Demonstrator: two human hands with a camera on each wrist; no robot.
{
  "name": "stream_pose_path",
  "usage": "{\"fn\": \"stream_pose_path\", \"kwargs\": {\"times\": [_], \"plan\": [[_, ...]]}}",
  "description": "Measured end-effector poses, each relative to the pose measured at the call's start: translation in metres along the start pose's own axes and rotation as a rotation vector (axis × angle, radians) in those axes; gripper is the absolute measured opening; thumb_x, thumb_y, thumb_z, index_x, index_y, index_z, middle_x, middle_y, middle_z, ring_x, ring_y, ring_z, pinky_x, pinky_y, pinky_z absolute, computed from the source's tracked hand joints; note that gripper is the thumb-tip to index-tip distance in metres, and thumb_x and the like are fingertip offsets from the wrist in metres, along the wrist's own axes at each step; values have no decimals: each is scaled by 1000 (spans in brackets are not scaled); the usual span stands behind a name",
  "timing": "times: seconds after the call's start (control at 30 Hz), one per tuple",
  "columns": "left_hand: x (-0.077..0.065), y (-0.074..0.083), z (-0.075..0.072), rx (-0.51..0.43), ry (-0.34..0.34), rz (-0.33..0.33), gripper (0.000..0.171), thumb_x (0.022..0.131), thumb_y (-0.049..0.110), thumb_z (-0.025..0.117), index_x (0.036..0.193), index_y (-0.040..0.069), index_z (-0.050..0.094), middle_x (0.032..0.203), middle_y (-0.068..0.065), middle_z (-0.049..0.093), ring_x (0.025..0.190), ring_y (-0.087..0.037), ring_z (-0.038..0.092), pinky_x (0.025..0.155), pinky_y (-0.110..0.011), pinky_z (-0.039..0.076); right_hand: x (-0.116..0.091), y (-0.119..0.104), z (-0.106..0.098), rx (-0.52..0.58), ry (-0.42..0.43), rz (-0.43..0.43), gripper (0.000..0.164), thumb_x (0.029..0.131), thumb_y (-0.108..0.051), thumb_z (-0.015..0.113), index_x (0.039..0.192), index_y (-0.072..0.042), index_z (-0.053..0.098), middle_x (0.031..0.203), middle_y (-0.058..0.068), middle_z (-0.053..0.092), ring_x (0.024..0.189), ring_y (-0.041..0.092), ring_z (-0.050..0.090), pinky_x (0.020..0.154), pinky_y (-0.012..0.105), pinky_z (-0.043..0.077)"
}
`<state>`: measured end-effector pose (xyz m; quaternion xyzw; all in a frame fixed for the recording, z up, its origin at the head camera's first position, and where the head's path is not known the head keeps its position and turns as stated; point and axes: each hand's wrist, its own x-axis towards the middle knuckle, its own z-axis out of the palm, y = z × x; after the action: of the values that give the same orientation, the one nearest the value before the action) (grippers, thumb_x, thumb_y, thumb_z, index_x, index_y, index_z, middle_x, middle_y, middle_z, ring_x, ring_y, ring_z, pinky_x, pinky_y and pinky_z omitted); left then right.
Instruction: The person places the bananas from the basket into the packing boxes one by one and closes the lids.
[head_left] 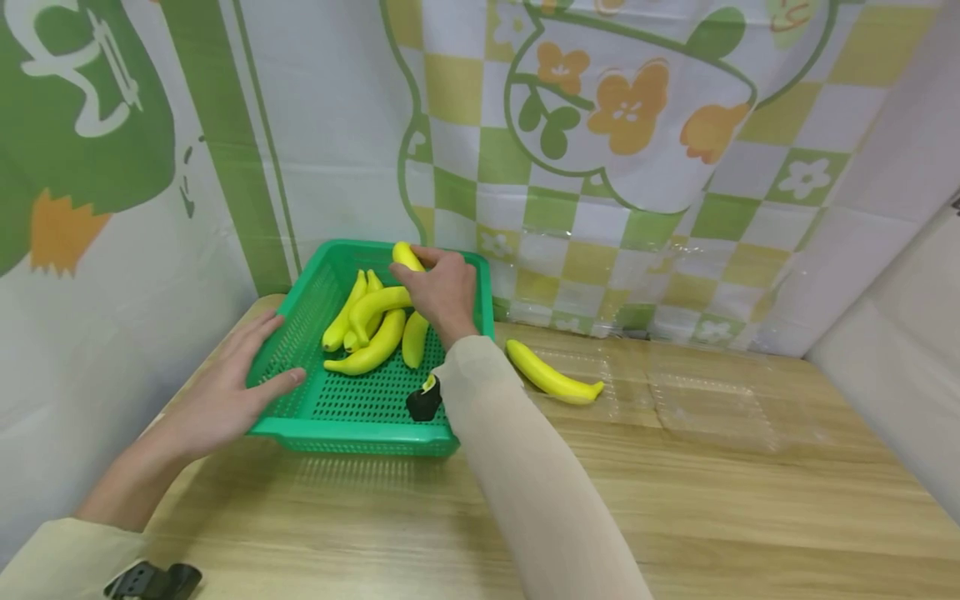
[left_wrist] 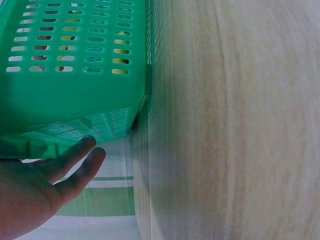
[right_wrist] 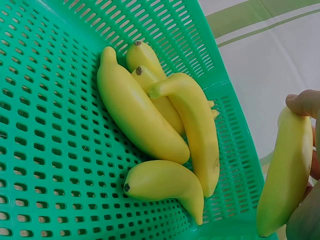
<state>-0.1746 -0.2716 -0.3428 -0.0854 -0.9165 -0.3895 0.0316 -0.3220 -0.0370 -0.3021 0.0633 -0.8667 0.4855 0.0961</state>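
Observation:
A yellow banana is in my right hand, above the far right part of the green plastic basket. In the right wrist view, thumb and fingers grip this banana from one side. Several more bananas lie on the basket floor, some piled on each other. My left hand is at the basket's left side, fingers spread and thumb extended over the rim. In the left wrist view, its extended fingers are beside the basket's outer wall.
One banana lies on the wooden table right of the basket. Clear plastic lies farther right. A patterned curtain hangs behind the basket, with white fabric along the left.

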Motion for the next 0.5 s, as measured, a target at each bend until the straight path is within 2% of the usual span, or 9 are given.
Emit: {"fn": "stream_pose_path", "kwargs": {"times": [0.5], "plan": [[0, 0, 0, -5, -4, -2, 85, 111, 35, 54, 171, 5, 2, 177, -28, -6, 160, -60, 3, 114, -88, 16, 0, -1, 1, -10, 7, 1, 45, 94, -43, 81, 137, -32, 73, 133, -6, 77, 100, 12, 72, 72, 21, 58]]}}
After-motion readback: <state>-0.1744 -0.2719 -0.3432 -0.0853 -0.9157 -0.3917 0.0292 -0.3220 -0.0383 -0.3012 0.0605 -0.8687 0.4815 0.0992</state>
